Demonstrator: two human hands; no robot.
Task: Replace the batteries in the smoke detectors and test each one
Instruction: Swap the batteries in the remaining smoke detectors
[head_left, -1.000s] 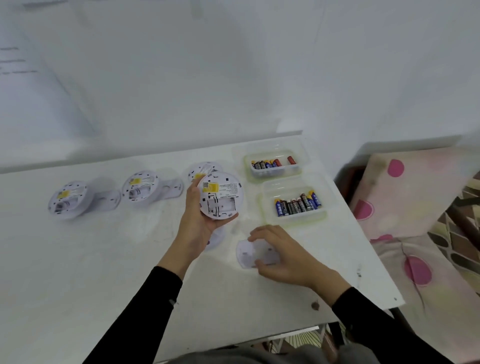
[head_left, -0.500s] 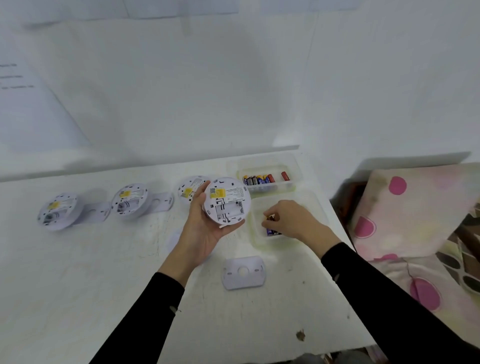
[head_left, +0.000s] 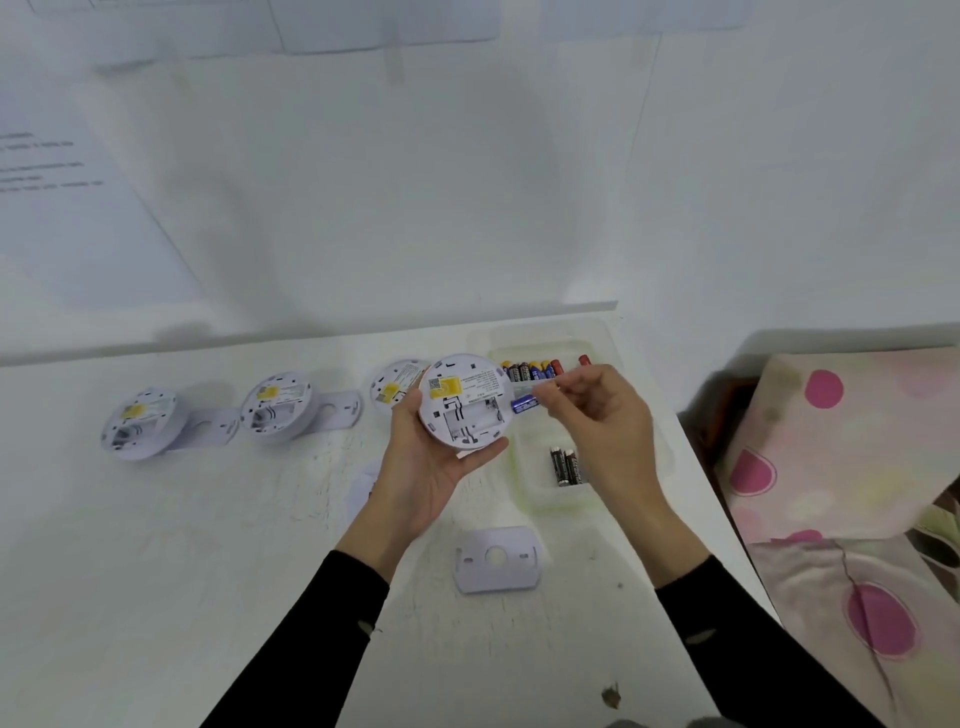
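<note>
Left hand (head_left: 422, 462) cupped palm-up, gripping; right hand (head_left: 602, 421) pinching with fingertips.

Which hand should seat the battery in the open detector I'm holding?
Right. The right hand pinches the blue battery at the edge of the open compartment; the left hand is occupied cradling the smoke detector.

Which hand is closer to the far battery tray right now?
Right. The right hand, pinching a blue battery, is just in front of the far battery tray; the left hand, holding the smoke detector, is farther left and nearer the person.
</note>
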